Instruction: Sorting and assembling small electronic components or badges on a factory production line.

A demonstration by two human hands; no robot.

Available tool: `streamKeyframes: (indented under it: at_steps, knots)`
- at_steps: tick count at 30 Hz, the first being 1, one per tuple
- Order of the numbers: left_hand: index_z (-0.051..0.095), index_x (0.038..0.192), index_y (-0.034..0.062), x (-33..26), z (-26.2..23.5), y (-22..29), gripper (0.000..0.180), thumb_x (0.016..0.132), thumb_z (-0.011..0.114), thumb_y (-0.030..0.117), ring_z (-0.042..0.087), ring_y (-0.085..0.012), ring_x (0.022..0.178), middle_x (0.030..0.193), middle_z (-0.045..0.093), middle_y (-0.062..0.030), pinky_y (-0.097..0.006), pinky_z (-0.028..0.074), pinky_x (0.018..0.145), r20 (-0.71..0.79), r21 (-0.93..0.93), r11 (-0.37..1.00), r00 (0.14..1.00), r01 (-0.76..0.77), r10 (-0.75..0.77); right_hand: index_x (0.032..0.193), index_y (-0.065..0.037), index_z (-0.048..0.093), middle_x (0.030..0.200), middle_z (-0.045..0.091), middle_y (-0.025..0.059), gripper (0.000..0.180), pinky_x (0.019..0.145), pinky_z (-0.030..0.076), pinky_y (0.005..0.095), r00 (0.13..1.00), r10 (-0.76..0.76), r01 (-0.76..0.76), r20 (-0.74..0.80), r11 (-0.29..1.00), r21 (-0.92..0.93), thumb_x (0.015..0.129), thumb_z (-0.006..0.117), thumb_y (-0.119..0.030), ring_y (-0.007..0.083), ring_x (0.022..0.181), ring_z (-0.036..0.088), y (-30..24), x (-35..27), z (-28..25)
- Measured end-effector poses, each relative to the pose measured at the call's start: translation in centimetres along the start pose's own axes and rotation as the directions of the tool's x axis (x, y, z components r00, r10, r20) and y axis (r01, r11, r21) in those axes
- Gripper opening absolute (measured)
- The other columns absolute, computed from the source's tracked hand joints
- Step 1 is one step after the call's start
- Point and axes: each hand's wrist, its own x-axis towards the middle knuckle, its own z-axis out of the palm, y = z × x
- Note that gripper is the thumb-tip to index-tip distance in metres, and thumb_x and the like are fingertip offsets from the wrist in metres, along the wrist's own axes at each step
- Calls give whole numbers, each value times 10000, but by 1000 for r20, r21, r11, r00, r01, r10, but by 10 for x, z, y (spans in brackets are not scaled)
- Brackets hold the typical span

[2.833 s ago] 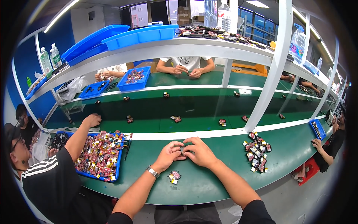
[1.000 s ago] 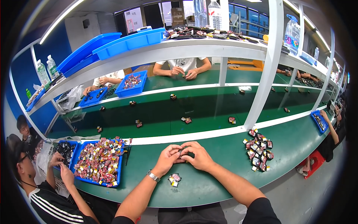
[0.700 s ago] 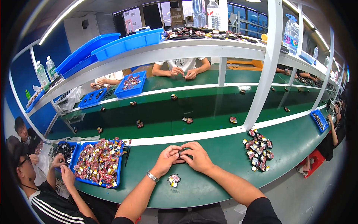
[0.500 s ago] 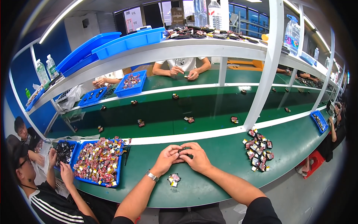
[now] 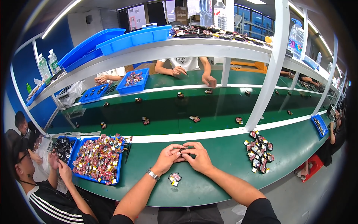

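Note:
My left hand (image 5: 168, 158) and my right hand (image 5: 198, 158) meet above the green bench, fingertips closed round a small black plastic part (image 5: 183, 150). Most of that part is hidden by the fingers. Just below the hands, a small electronic assembly (image 5: 174, 179) with pink, white and yellow patches rests on the bench. To the right lies a loose pile of similar black-edged assemblies (image 5: 258, 152). At the left, a blue tray (image 5: 120, 172) is heaped with pink and yellow pieces.
A white rail (image 5: 167, 138) divides the bench from a green conveyor belt (image 5: 167, 126) carrying spaced assemblies. A white post (image 5: 265, 74) rises at right. Blue bins (image 5: 136, 40) sit on the overhead shelf (image 5: 179, 50). A co-worker (image 5: 56, 201) sits close at left.
My hands stay together round the black part, with fingers shifting slightly. Across the belt, a co-worker's hand has reached out over it, and an assembly now lies beneath that hand.

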Motion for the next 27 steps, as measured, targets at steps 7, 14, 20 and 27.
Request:
streamKeyframes:
  at_steps: [7, 14, 20, 27]
  knots:
    - [494, 1211, -25, 2, -3, -1, 238, 974, 487, 7, 613, -230, 1115, 1234, 581, -171, -360, 550, 946, 2, -24, 999, 1000, -23, 23, 947, -92, 727, 1168, 620, 72, 211, 928, 487, 379, 988, -153, 152, 0, 979, -134, 742, 733, -41, 292, 1133, 543, -10, 3, -4]
    - [500, 1184, -24, 1, -2, 0, 246, 956, 555, 50, 629, -231, 1084, 1218, 594, -172, -381, 558, 928, -27, -28, 999, 999, -23, 22, 936, -91, 725, 1163, 621, 71, 206, 901, 502, 376, 996, -92, 91, -17, 992, -89, 743, 717, -19, 280, 1139, 537, -5, 3, 0]
    - [503, 1191, -22, 1, 1, 1, 248, 956, 551, 44, 632, -218, 1074, 1181, 617, -160, -367, 558, 927, -26, -24, 1000, 999, -19, 19, 926, -89, 725, 1155, 622, 70, 193, 886, 503, 371, 993, -108, 104, -42, 991, -82, 745, 712, -20, 277, 1120, 543, -3, 2, 0]
    - [508, 1189, -27, 1, 4, 1, 238, 961, 539, 36, 633, -212, 1071, 1179, 618, -157, -364, 562, 921, -58, -12, 1000, 998, -25, 24, 929, -76, 723, 1144, 625, 72, 177, 881, 500, 363, 997, -71, 69, -28, 995, -71, 760, 706, -25, 272, 1118, 546, -3, 0, -1]
